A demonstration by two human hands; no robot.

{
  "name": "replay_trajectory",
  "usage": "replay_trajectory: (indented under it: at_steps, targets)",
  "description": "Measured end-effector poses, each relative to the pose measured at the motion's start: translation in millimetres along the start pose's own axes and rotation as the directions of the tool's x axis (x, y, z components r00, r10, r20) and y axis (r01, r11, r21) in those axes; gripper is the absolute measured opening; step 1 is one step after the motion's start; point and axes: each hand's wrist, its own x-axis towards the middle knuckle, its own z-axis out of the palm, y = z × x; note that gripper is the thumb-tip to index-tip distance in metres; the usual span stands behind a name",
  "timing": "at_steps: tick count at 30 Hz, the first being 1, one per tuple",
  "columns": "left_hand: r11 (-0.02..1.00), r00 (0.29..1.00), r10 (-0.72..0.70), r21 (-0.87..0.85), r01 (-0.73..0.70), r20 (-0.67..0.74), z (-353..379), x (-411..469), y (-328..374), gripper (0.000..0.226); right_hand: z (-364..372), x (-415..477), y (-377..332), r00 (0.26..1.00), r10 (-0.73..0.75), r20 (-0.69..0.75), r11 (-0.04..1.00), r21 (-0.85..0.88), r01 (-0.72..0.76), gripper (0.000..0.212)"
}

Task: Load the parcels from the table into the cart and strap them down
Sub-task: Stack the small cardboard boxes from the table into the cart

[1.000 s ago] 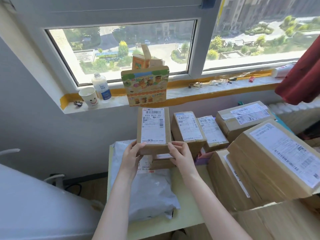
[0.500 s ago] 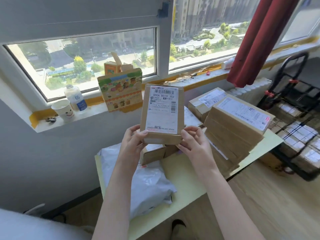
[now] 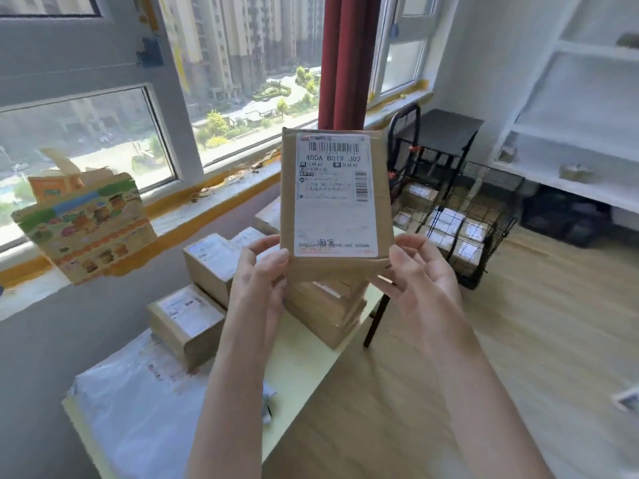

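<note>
By the window, the bench [image 3: 304, 373] carries stacked parcels [image 3: 188, 318], and the black wire cart [image 3: 484, 216] stands on the floor beyond it. I hold one labelled parcel [image 3: 335, 202] upright above the bench, my left hand [image 3: 259, 281] pinching its lower left corner, my right hand [image 3: 422, 278] gripping the lower right.

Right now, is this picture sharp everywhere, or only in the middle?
Head view: the parcel is sharpest, its large print readable; the cart, shelves and colourful box smear with blur; daylight through the window is strong; the wide lens slants its frame.
</note>
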Motion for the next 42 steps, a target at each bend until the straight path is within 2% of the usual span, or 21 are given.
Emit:
replay_trajectory:
  at_steps: [2, 6, 16, 21, 24, 28, 32, 33, 38, 42]
  targets:
    - [0.999, 0.999, -0.035, 0.020, 0.035, 0.006, 20.1, 5.4, -9.7, 0.059, -20.8, -2.6, -6.0, 0.999, -0.016, -0.051, 1.000, -0.014, 0.015, 0.045]
    - [0.994, 0.995, -0.096, 0.057, 0.095, 0.017, 63.1, 14.2, -34.4, 0.037, -68.2, -6.1, -15.8, 0.992, -0.038, -0.122, 0.999, -0.011, 0.037, 0.048]
    - [0.977, 0.976, -0.205, 0.077, 0.200, 0.071, 194.4, 32.6, -119.0, 0.021, -211.2, 2.1, -44.5, 0.972, -0.028, -0.232, 1.000, 0.003, 0.030, 0.048]
    - [0.968, 0.971, -0.221, 0.142, 0.206, 0.097, 257.5, 37.3, -160.6, 0.042, -285.5, 11.7, -53.0, 0.961, 0.009, -0.278, 0.999, 0.045, 0.004, 0.052]
    - [0.960, 0.963, -0.247, 0.162, 0.229, 0.106, 279.0, 41.8, -177.7, 0.052, -313.3, 19.4, -53.6, 0.952, 0.045, -0.302, 0.998, 0.046, -0.033, 0.055]
    - [0.947, 0.955, -0.285, 0.180, 0.266, 0.085, 303.6, 54.9, -203.2, 0.038, -349.1, 30.8, -51.5, 0.935, 0.087, -0.345, 0.996, 0.037, -0.079, 0.059]
    - [0.930, 0.947, -0.310, 0.234, 0.283, 0.089, 322.0, 74.0, -225.0, 0.029, -377.6, 44.1, -46.8, 0.923, 0.115, -0.368, 0.993, 0.045, -0.105, 0.033]
    - [0.926, 0.945, -0.311, 0.254, 0.279, 0.097, 325.1, 79.7, -230.5, 0.029, -384.0, 48.9, -44.6, 0.919, 0.120, -0.377, 0.993, 0.047, -0.111, 0.032]
    - [0.906, 0.931, -0.338, 0.314, 0.282, 0.139, 339.1, 117.9, -254.0, 0.030, -410.0, 83.1, -33.7, 0.899, 0.133, -0.417, 0.991, 0.041, -0.128, 0.057]
    - [0.905, 0.921, -0.352, 0.311, 0.290, 0.167, 354.2, 168.4, -266.9, 0.019, -426.7, 127.3, -27.8, 0.883, 0.126, -0.451, 0.992, 0.049, -0.117, 0.049]
